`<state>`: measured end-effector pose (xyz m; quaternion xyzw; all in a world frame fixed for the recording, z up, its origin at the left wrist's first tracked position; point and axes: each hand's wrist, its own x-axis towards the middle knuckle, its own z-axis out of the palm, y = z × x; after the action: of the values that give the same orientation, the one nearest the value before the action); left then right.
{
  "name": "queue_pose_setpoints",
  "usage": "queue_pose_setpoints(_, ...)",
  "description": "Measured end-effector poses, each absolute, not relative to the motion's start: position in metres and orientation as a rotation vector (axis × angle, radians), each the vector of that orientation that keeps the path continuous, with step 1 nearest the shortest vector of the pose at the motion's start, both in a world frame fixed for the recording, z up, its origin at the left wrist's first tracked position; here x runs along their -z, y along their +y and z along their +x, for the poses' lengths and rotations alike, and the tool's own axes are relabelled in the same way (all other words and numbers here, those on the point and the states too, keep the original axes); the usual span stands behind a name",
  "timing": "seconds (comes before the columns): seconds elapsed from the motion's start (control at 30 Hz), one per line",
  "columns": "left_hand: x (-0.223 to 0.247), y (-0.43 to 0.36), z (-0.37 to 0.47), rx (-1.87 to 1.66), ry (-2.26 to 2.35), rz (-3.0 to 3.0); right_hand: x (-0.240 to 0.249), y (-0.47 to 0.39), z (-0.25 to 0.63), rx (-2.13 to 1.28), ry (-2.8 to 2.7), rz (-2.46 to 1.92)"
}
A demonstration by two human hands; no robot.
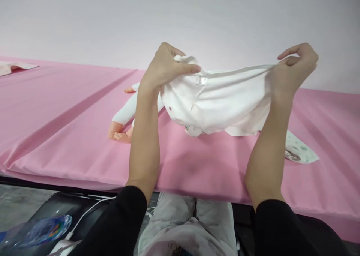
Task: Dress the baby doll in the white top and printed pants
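A white cloth garment (pixel 230 102) with a small tag near its upper edge is stretched in the air above the pink-covered table (pixel 197 166). My left hand (pixel 167 66) grips its upper left part, thumb on the front near the tag. My right hand (pixel 294 68) holds the upper right end between closed fingers. Behind my left forearm lies a doll (pixel 125 110) in white clothing, with its feet and one hand showing; the rest is hidden by the garment and my arm.
A patterned white cloth (pixel 300 149) lies right of my right forearm. Pale pink fabric (pixel 14 67) rests at the far left. Below the table's front edge are a black chair (pixel 42 211), a clear plastic bottle (pixel 42 231) and a white cable (pixel 87 211).
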<state>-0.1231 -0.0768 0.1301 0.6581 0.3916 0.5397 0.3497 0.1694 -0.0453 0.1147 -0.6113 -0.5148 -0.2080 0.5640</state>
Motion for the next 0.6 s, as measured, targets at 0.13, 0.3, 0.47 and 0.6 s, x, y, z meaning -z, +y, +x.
queue_pose_setpoints(0.13, -0.129, -0.07, -0.122, -1.686, 1.147, 1.982, -0.113, -0.047, 0.183, 0.373, -1.389, -1.384)
queue_pose_setpoints(0.3, -0.13, -0.06, -0.122, -1.813, 1.152, 2.205, -0.123, -0.077, 0.164, 0.192, -1.689, -1.253)
queue_pose_setpoints(0.47, -0.122, -0.054, -0.117, -1.437, 1.219, 2.458, -0.135, -0.096, 0.131, 0.203, -1.658, -0.996)
queue_pose_setpoints(0.6, -0.117, -0.055, -0.101, -1.188, 1.322, 2.435, -0.137, -0.096, 0.123, 0.294, -1.747, -1.024)
